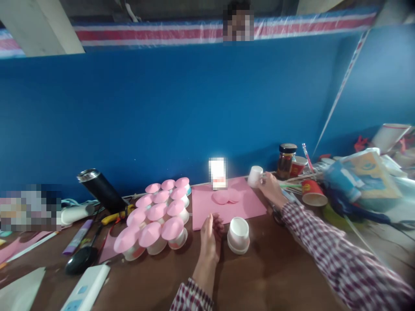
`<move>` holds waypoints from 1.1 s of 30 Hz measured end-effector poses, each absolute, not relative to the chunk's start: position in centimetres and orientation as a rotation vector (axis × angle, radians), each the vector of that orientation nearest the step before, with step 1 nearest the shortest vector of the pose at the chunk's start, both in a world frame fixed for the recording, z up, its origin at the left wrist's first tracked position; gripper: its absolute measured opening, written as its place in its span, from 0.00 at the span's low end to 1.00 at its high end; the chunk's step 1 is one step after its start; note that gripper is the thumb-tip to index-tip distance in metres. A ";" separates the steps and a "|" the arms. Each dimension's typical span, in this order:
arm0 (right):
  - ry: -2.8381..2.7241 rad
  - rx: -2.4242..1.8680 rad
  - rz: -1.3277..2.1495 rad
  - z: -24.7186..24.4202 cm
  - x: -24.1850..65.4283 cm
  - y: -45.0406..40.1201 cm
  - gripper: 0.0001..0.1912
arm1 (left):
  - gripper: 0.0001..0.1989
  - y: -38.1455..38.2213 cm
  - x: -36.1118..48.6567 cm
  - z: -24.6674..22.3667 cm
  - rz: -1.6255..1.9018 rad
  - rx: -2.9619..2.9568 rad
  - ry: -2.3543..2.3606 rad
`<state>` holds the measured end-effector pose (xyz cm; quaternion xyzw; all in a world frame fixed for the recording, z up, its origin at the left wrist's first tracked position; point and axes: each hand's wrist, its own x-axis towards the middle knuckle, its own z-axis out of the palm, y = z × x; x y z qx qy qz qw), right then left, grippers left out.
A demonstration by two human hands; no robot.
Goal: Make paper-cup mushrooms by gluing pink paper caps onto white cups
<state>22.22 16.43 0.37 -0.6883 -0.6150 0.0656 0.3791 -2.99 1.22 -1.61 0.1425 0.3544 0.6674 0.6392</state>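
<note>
– Where is the farther white cup (254,177)?
– By the pink sheet's (236,212) far right corner, at the right hand (271,187); whether this grip clamps it, I cannot tell.
– The left hand (211,238)?
– Loosely apart.

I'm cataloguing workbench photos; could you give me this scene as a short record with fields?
Left hand: open, between the pink cones and the near white cup
Right hand: at the far white cup; grip unclear
Cones: twelve, topping cups
Pink sheet: pink cutouts lie on it
Left side: black flask, tilted
Right side: dark-lidded jar
</note>
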 end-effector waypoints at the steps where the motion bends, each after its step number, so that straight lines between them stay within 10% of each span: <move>1: -1.565 -1.726 0.158 0.4 21.9 15.6 0.24 | 0.22 1.2 -3.0 -1.6 1.524 0.328 0.813; 11: -1.423 -1.123 0.710 -1.1 16.1 3.3 0.23 | 0.25 0.9 -3.1 -1.2 1.578 0.552 0.878; 17: -1.869 -0.890 0.892 -1.4 15.6 0.9 0.44 | 0.27 0.9 -3.3 -1.4 1.619 0.636 0.937; 33: -1.283 -0.903 1.087 -1.3 15.0 2.2 0.22 | 0.25 -1.6 -1.8 -0.5 1.425 1.315 1.113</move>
